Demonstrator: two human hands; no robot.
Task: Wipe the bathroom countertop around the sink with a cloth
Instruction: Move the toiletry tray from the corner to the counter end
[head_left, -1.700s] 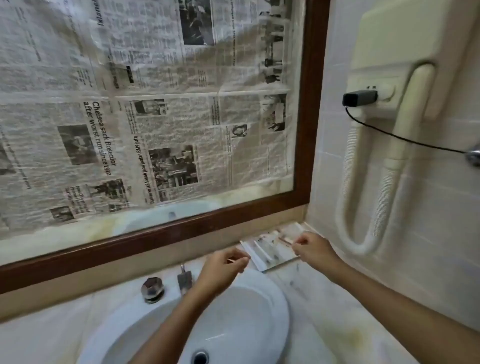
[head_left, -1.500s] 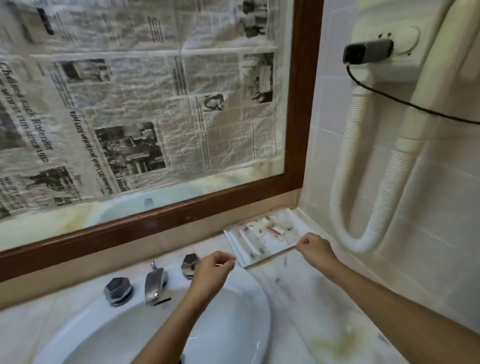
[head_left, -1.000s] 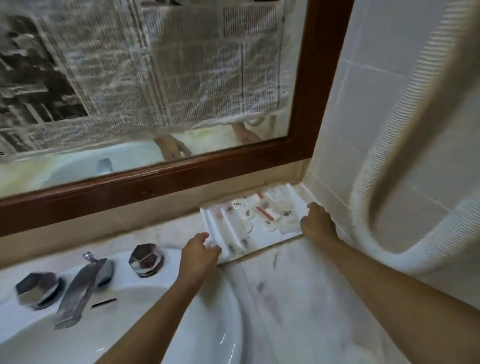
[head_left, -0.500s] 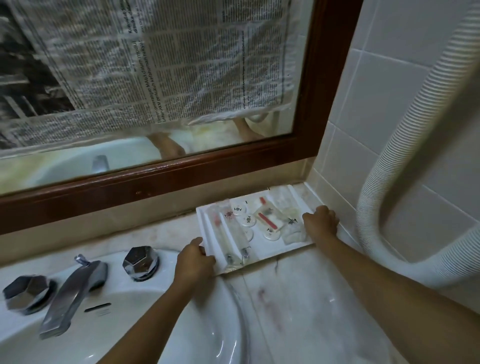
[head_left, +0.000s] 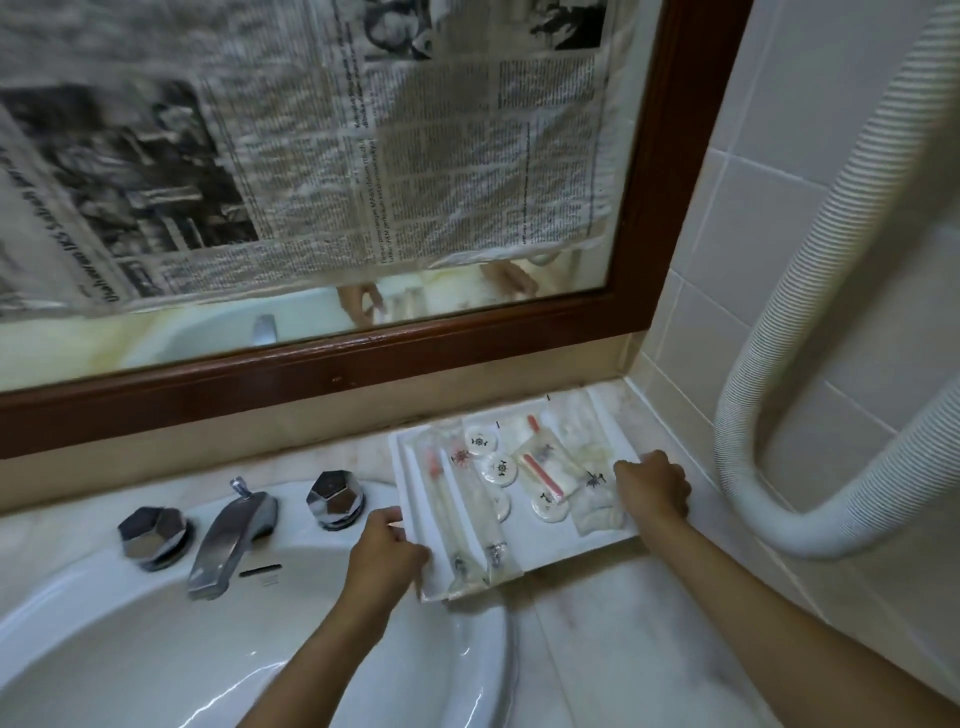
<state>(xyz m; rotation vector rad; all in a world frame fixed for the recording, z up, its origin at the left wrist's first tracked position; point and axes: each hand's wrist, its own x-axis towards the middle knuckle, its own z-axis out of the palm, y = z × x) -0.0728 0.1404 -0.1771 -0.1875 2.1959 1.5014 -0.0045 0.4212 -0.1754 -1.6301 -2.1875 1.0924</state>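
Note:
A white amenity tray (head_left: 558, 543) with wrapped toothbrushes, round soaps and sachets sits at the back right corner of the marble countertop (head_left: 623, 639). My left hand (head_left: 384, 551) grips the tray's left edge, over the rim of the white sink (head_left: 260, 654). My right hand (head_left: 654, 488) grips the tray's right edge near the tiled wall. The tray's front left corner overhangs the sink rim and looks slightly raised. No cloth is in view.
A chrome faucet (head_left: 228, 540) with two faceted knobs (head_left: 150, 530) (head_left: 335, 499) stands behind the basin. A wood-framed mirror (head_left: 363, 364) covered with newspaper rises at the back. A ribbed white hose (head_left: 753, 415) hangs on the tiled right wall.
Both hands reached from above the sink to the tray and took hold of its two side edges. The tray has shifted slightly toward me and the camera has moved closer.

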